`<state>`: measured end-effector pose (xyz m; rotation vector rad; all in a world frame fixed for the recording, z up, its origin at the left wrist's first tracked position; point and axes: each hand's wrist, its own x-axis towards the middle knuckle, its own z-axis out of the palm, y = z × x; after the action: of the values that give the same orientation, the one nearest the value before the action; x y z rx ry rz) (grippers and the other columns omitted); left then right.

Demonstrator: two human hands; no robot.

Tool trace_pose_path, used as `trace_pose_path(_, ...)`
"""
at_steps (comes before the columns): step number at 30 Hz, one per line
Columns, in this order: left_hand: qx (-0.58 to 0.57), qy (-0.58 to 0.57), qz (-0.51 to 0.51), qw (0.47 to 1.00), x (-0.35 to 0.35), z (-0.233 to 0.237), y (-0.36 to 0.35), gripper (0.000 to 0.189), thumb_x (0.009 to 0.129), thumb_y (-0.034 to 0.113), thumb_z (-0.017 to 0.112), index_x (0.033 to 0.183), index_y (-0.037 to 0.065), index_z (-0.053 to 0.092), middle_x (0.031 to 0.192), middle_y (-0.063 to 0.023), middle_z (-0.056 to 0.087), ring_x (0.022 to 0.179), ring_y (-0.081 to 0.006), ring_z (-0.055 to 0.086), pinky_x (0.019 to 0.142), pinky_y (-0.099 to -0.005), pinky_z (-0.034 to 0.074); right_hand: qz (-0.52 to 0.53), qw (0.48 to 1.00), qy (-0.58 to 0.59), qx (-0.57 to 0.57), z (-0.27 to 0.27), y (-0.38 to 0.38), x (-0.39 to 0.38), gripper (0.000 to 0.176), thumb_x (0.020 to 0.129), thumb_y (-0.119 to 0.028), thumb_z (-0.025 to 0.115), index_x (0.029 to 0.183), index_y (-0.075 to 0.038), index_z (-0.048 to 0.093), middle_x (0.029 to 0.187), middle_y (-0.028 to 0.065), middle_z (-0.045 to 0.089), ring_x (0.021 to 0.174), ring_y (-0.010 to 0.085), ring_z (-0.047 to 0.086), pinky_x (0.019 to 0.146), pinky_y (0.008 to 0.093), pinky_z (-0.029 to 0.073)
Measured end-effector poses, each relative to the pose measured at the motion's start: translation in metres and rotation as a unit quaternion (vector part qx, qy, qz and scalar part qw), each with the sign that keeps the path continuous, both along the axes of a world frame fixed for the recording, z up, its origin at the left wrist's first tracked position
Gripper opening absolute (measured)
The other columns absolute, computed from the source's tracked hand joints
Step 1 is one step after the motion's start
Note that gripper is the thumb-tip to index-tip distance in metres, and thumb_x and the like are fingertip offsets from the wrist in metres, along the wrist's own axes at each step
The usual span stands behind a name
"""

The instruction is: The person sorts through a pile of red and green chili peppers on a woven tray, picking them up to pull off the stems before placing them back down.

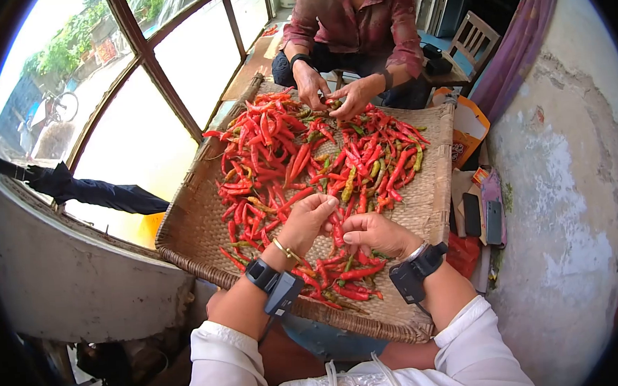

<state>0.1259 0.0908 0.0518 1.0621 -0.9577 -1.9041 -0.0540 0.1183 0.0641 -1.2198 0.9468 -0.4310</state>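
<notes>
Red chili peppers [267, 146], some partly green or yellow, lie in heaps on a wide woven tray [203, 199]. Over the near half of the tray, my left hand [309, 223] has its thumb and fingers pinched at a red pepper [338, 234]. Close on the right, my right hand [379, 235] is also closed, its fingertips at the lower part of the same pepper. A narrow gap separates the two hands. A smaller heap [349, 272] lies just below them, near the tray's front edge.
Across the tray sits a person [355, 27], both hands at peppers on the far side. A folded dark umbrella [104, 193] lies on the left ledge. Two phones [493, 222] rest right of the tray, by the wall. A wooden chair [473, 41] stands behind.
</notes>
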Motion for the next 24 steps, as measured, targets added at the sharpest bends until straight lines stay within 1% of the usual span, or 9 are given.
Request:
trace_pose_path(5, -0.005, 0.013, -0.001, 1.000, -0.001, -0.012, 0.001, 0.014, 0.087, 0.022, 0.053, 0.092, 0.009, 0.055, 0.071, 0.0014, 0.058, 0.052, -0.0040, 0.049, 0.049, -0.0178, 0.042, 0.024, 1.000, -0.011, 0.012, 0.012, 0.003, 0.005, 0.017, 0.082, -0.019, 0.057, 0.087, -0.003, 0.055, 0.070, 0.0004, 0.056, 0.055, 0.0064, 0.052, 0.047, 0.0180, 0.040)
trace_pose_path(8, -0.017, 0.009, -0.005, 1.000, -0.004, -0.011, 0.005, 0.025, 0.087, 0.023, 0.053, 0.105, 0.006, 0.051, 0.082, -0.0004, 0.057, 0.060, -0.0051, 0.053, 0.054, -0.0189, 0.045, 0.045, 0.993, 0.106, 0.004, 0.003, -0.005, 0.002, 0.015, 0.082, -0.018, 0.057, 0.084, -0.003, 0.054, 0.068, 0.0006, 0.057, 0.052, 0.0053, 0.050, 0.046, 0.0171, 0.038)
trace_pose_path(10, -0.055, -0.063, 0.089, 0.993, -0.004, -0.009, 0.005, 0.038, 0.086, 0.023, 0.053, 0.117, 0.003, 0.042, 0.094, -0.0027, 0.055, 0.068, -0.0064, 0.055, 0.060, -0.0201, 0.046, -0.007, 0.997, 0.072, 0.007, 0.000, -0.016, -0.006, 0.016, 0.082, -0.019, 0.057, 0.084, -0.004, 0.057, 0.067, -0.0010, 0.055, 0.052, 0.0055, 0.049, 0.045, 0.0193, 0.039)
trace_pose_path(12, -0.063, -0.096, 0.087, 0.990, 0.005, -0.007, -0.001, 0.043, 0.087, 0.023, 0.052, 0.120, 0.000, 0.038, 0.100, -0.0041, 0.053, 0.072, -0.0074, 0.054, 0.062, -0.0208, 0.046, -0.134, 0.990, -0.039, -0.017, 0.000, -0.026, -0.012, 0.026, 0.081, -0.016, 0.057, 0.101, 0.000, 0.053, 0.077, 0.0019, 0.057, 0.056, 0.0062, 0.051, 0.048, 0.0203, 0.043)
trace_pose_path(14, -0.090, -0.137, 0.020, 0.986, 0.016, -0.015, -0.008, 0.040, 0.087, 0.022, 0.052, 0.120, 0.002, 0.040, 0.100, -0.0033, 0.053, 0.071, -0.0083, 0.054, 0.062, -0.0223, 0.046, -0.355, 0.916, -0.170, -0.082, -0.001, -0.031, -0.003, 0.035, 0.083, -0.015, 0.055, 0.114, 0.001, 0.045, 0.079, 0.0032, 0.058, 0.063, 0.0076, 0.055, 0.055, 0.0196, 0.046)
trace_pose_path(16, -0.147, -0.188, 0.019, 0.971, 0.028, -0.018, -0.012, 0.040, 0.084, 0.021, 0.055, 0.116, 0.000, 0.045, 0.103, -0.0106, 0.055, 0.077, -0.0150, 0.057, 0.065, -0.0278, 0.047, -0.345, 0.925, -0.132, -0.092, -0.004, -0.030, -0.009, 0.036, 0.083, -0.015, 0.056, 0.114, 0.001, 0.046, 0.082, 0.0034, 0.058, 0.066, 0.0081, 0.055, 0.056, 0.0207, 0.046)
trace_pose_path(19, -0.368, -0.497, 0.026, 0.785, 0.054, -0.005, -0.017, 0.034, 0.075, 0.022, 0.061, 0.102, 0.003, 0.056, 0.099, -0.0154, 0.055, 0.087, -0.0304, 0.056, 0.076, -0.0380, 0.045, -0.250, 0.964, -0.040, -0.085, -0.005, -0.024, -0.008, 0.034, 0.082, -0.015, 0.056, 0.112, 0.001, 0.050, 0.085, 0.0033, 0.059, 0.070, 0.0091, 0.056, 0.058, 0.0225, 0.046)
trace_pose_path(20, -0.374, -0.558, 0.053, 0.739, 0.062, -0.004, -0.019, 0.036, 0.072, 0.024, 0.062, 0.102, 0.004, 0.055, 0.097, -0.0142, 0.055, 0.091, -0.0324, 0.053, 0.079, -0.0390, 0.044, -0.161, 0.985, 0.013, -0.066, -0.005, -0.020, -0.006, 0.032, 0.082, -0.015, 0.056, 0.109, 0.001, 0.052, 0.085, 0.0031, 0.059, 0.070, 0.0095, 0.056, 0.059, 0.0233, 0.046)
trace_pose_path(24, -0.342, -0.697, 0.144, 0.614, 0.097, -0.012, -0.031, 0.049, 0.065, 0.025, 0.068, 0.108, 0.007, 0.050, 0.114, -0.0122, 0.046, 0.101, -0.0338, 0.045, 0.083, -0.0398, 0.042, -0.131, 0.986, 0.012, -0.100, -0.013, -0.013, 0.004, 0.023, 0.082, -0.014, 0.056, 0.099, 0.001, 0.057, 0.081, 0.0023, 0.059, 0.068, 0.0082, 0.054, 0.062, 0.0229, 0.046)
